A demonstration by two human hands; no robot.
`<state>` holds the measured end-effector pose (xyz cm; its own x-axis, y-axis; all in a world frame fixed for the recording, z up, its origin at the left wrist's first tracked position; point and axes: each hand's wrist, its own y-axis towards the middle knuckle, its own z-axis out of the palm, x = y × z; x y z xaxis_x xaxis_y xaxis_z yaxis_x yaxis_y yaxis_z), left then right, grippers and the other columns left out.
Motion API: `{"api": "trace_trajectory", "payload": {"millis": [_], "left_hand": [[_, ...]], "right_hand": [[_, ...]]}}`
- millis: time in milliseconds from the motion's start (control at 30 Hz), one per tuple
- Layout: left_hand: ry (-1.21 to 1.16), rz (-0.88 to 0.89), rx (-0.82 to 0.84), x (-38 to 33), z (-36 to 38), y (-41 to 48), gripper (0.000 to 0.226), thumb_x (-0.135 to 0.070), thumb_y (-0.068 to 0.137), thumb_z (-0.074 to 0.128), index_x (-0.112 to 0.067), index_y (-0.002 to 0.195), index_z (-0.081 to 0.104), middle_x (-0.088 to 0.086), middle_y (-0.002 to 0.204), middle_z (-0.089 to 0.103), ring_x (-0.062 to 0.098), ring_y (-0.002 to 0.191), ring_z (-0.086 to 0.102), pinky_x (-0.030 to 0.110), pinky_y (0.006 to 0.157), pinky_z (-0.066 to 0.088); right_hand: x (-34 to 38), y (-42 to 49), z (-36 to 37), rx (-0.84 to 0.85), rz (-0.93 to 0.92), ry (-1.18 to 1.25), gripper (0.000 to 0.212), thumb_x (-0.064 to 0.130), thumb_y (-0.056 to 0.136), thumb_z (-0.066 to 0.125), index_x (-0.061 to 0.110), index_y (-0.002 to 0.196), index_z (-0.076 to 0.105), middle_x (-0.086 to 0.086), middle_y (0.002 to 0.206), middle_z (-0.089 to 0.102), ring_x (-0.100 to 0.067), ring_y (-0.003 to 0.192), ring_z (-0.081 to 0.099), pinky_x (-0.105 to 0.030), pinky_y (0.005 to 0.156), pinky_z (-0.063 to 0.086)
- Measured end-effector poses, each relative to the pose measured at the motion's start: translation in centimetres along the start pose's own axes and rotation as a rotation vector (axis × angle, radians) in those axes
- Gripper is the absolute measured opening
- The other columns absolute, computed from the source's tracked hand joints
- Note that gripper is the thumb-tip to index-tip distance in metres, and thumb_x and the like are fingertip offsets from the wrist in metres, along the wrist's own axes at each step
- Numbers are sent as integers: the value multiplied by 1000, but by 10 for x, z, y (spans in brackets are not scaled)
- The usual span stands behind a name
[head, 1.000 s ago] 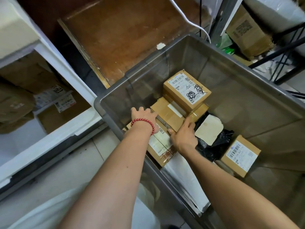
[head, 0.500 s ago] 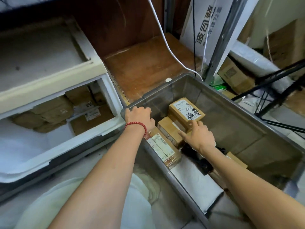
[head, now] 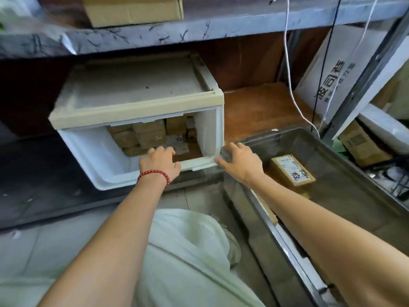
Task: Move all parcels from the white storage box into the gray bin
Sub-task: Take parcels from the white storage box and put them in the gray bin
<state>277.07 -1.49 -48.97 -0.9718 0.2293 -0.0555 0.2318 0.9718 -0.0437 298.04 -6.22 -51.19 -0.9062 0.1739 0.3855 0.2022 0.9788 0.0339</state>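
Parcels [head: 143,134] still fill the back of the white storage box [head: 106,160]; one labelled parcel [head: 292,171] lies in the gray bin [head: 345,169]. Your left hand [head: 159,161] and right hand [head: 240,161] have left the bin, both open and empty, so another pickup begins.

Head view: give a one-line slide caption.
Left hand reaches into the white box of parcels; right hand hovers by the gray bin's corner.

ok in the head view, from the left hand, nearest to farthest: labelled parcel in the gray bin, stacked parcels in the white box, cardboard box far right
1. stacked parcels: in white storage box, at the left hand
2. labelled parcel: right, in gray bin
3. cardboard box: far right, beyond the bin
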Motion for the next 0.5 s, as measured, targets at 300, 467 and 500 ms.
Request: {"api": "trace_trajectory", "payload": {"millis": [300, 467, 500], "left_hand": [[-26, -174, 42, 86, 9, -4, 46, -43, 95, 44, -24, 138, 44, 6, 133, 53, 27, 122, 46, 39, 91, 42], [-43, -231, 93, 99, 31, 9, 48, -44, 95, 43, -22, 137, 44, 4, 133, 53, 27, 121, 47, 39, 93, 40], [-48, -247, 102, 99, 36, 15, 48, -44, 95, 43, -21, 137, 44, 5, 133, 53, 27, 121, 47, 39, 93, 40]], "right_hand": [[66, 23, 36, 93, -85, 24, 54, 55, 91, 52, 24, 135, 46, -3, 138, 46, -24, 118, 51, -41, 91, 51], [71, 41, 66, 194, -11, -31, 64, 58, 91, 50, 21, 142, 39, -7, 142, 41, -27, 127, 43, -45, 96, 49], [70, 47, 72, 198, -4, -44, 65, 58, 91, 49, 20, 143, 37, -7, 143, 40, -28, 129, 42, -45, 98, 48]]}}
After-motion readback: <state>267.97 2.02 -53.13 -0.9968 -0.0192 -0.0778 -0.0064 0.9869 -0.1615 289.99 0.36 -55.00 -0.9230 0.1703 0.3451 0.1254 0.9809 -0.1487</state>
